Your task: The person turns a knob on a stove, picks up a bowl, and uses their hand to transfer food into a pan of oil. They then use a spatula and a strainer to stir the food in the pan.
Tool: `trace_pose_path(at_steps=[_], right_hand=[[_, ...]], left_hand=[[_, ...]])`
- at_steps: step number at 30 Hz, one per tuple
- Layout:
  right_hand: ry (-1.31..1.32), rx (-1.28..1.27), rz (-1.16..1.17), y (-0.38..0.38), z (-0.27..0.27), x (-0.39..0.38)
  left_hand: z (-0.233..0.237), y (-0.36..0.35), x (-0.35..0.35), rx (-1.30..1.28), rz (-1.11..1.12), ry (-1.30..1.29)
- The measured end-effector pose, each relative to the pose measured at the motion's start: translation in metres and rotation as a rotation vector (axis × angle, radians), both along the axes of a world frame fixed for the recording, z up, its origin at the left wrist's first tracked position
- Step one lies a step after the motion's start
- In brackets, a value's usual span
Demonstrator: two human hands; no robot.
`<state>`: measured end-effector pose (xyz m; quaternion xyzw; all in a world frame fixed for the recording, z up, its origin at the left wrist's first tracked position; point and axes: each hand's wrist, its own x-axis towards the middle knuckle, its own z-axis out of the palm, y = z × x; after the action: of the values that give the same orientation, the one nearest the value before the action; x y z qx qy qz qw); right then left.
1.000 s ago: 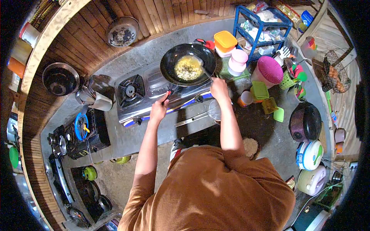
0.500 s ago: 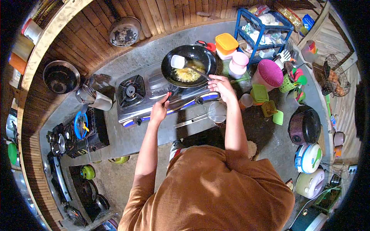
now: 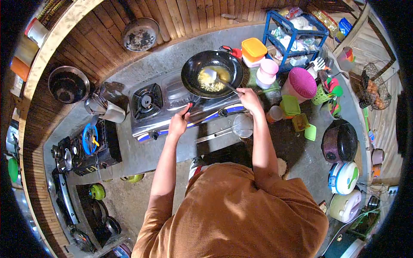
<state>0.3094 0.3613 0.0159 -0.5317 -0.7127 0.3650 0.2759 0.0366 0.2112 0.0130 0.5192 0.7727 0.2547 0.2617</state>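
Note:
A black wok [image 3: 191, 77] sits on the right burner of the silver gas stove [image 3: 172, 92], with yellowish food and liquid [image 3: 211, 86] in it. My left hand [image 3: 178, 123] is wrapped round the wok's handle [image 3: 189, 108], just in front of the stove. In my right hand [image 3: 250, 101] is the dark handle of a spatula [image 3: 210, 74]; its pale head rests among the food near the wok's middle.
A strainer [image 3: 242, 125] lies at the counter's front. Left are an empty burner [image 3: 146, 101] and utensil holder [image 3: 114, 112]. Right stand an orange-lidded box [image 3: 254, 47], pink-lidded jar [image 3: 267, 71], pink basket [image 3: 300, 83], green containers [image 3: 290, 105] and blue rack [image 3: 294, 32].
The spatula head has moved right and down from the wok's left side into the food. My right hand has shifted slightly down, and its fingers have closed further round the handle.

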Motion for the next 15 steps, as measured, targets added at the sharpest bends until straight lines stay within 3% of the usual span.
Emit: trace_pose_path(at_steps=[1, 3, 6, 12, 15], right_hand=[[-0.001, 0.0, 0.0, -0.001, 0.001, 0.0], [0.391, -0.427, 0.015, -0.004, 0.006, -0.001], [0.611, -0.496, 0.023, -0.008, 0.013, -0.002], [0.819, -0.429, -0.114, -0.003, 0.036, 0.001], [0.712, -0.218, -0.176, 0.005, 0.032, 0.003]], left_hand=[[-0.003, 0.0, -0.001, 0.0, 0.0, -0.001], [-0.006, 0.001, -0.003, 0.067, -0.026, -0.012], [-0.005, 0.001, -0.002, 0.011, 0.0, 0.001], [0.003, 0.0, 0.001, 0.016, -0.008, 0.002], [0.007, -0.001, 0.002, -0.024, 0.001, 0.017]])
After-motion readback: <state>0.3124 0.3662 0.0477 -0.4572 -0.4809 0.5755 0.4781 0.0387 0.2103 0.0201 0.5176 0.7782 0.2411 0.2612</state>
